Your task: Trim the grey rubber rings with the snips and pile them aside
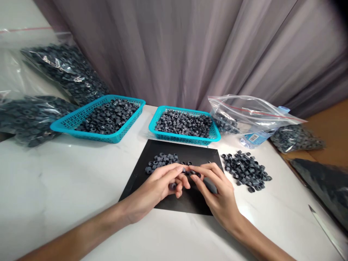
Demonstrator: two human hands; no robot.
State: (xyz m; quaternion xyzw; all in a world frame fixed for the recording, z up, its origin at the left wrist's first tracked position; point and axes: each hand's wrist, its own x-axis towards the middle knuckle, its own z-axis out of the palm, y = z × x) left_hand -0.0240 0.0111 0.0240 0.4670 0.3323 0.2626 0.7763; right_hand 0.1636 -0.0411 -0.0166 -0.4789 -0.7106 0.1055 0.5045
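Observation:
My left hand [160,185] and my right hand [214,188] meet over a black mat [146,177] on the white table. The left fingers curl round a small dark grey rubber ring [172,186]. The right fingers pinch another ring [193,172] at their tips, and a dark slim tool [210,186] lies along the right palm. A small heap of grey rings [162,161] lies on the mat just beyond the left hand.
Two teal baskets [67,125] [156,132] of rings stand at the back. A loose pile of rings [246,169] lies right of the mat. Plastic bags of rings [65,69] [296,137] sit left and right, beside a water bottle [254,137]. A knife blade [323,228] lies at the right edge.

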